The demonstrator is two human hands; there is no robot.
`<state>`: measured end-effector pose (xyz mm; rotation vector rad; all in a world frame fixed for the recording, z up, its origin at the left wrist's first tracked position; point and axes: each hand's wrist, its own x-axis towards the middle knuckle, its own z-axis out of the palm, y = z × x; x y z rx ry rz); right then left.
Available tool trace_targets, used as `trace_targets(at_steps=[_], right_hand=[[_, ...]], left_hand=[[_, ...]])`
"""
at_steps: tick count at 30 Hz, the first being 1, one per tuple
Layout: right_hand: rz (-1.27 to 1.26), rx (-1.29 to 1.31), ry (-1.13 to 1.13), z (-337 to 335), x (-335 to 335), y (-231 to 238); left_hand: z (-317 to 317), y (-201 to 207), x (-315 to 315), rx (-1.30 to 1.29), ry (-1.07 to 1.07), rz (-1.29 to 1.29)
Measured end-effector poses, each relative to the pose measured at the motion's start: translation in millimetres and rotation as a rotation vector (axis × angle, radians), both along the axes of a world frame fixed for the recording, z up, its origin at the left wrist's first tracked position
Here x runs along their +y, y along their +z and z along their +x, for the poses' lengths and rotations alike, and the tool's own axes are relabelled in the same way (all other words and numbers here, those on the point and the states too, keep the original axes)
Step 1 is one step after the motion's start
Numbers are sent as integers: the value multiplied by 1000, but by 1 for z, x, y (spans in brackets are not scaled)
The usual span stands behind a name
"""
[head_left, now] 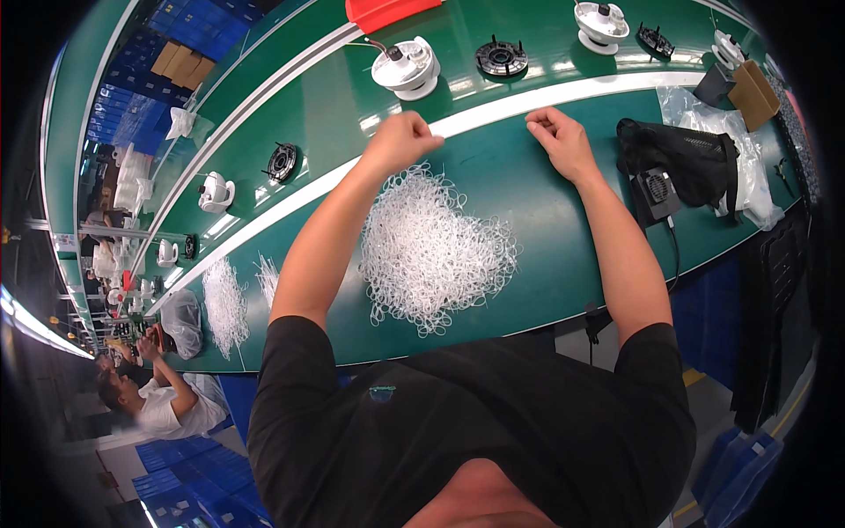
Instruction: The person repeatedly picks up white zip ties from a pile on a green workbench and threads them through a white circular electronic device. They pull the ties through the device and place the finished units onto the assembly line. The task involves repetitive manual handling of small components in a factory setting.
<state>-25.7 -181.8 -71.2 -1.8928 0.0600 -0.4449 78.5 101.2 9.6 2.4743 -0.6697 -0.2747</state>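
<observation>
My left hand (402,143) hovers over the far edge of a big heap of thin white plastic loops (431,251), its fingers curled and its thumb pointing right. My right hand (562,145) is raised at about the same height, well to the right of the heap, with thumb and fingertips pinched together. Anything in either hand is too small to make out. Beyond the left hand stands a white round housing (407,69) with a black knob-like part and thin wires. A black ring-shaped part (502,58) lies flat to the right of that housing.
More white housings (602,26) and black rings (282,163) line the green belt (330,97) behind a white rail. Straight white ties (225,304) lie left. A black mesh bag (678,158), a small black device (656,195) and clear plastic sit right. A co-worker (158,396) sits left.
</observation>
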Motion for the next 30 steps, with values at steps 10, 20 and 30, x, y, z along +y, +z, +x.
trace_targets(at_steps=[10,20,30], right_hand=[[-32,-5,5,0,0,1],[-26,-19,20,0,0,-1],[75,-32,65,-3,2,8]], left_hand=[[-28,-12,-6,136,-177,140],[-36,6,0,666,-55,-246],[-39,13,4,892,7,-686]])
